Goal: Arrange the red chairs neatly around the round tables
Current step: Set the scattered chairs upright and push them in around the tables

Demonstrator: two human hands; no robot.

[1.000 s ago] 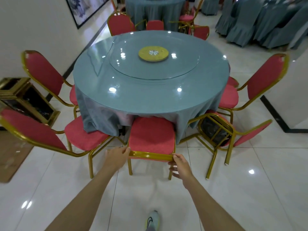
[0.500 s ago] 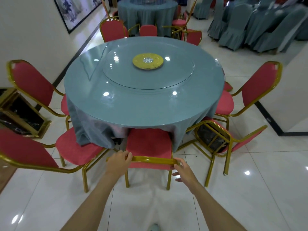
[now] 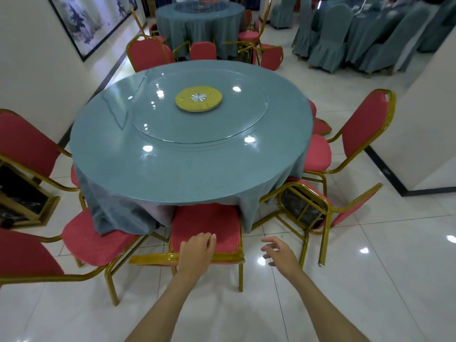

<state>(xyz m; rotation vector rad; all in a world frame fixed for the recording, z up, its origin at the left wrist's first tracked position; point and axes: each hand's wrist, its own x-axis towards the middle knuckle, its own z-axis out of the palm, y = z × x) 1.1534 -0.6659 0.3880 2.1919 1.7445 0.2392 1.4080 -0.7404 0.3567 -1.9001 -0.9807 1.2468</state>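
The chair (image 3: 206, 225) sits at the near edge of the table (image 3: 172, 174), its red pad tucked right up under the hanging cloth (image 3: 118, 213). The left hand (image 3: 197, 251) lies across the middle of the gold rail (image 3: 227, 258), fingers loosely draped forward onto the red, resting more than clamping. The right hand (image 3: 281, 255) floats free just off the rail's right end, fingers spread and holding nothing. The trouble from here looks one-sided. A shove from that single hand could swing the chair askew, and the cloth hem hanging at the pad could bunch or drag if the chair goes deeper. Close on the right, the tipped chair (image 3: 303, 206) lies with its frame and legs jutting out, so a reach or a sideways nudge could tangle gold legs together. The left chair (image 3: 91, 243) crowds the other flank too. Against half a second ago, both hands were at the rail, one at each end. Now the right has let go, the left has slid in toward the centre, and the chair sits a touch deeper under the cloth.
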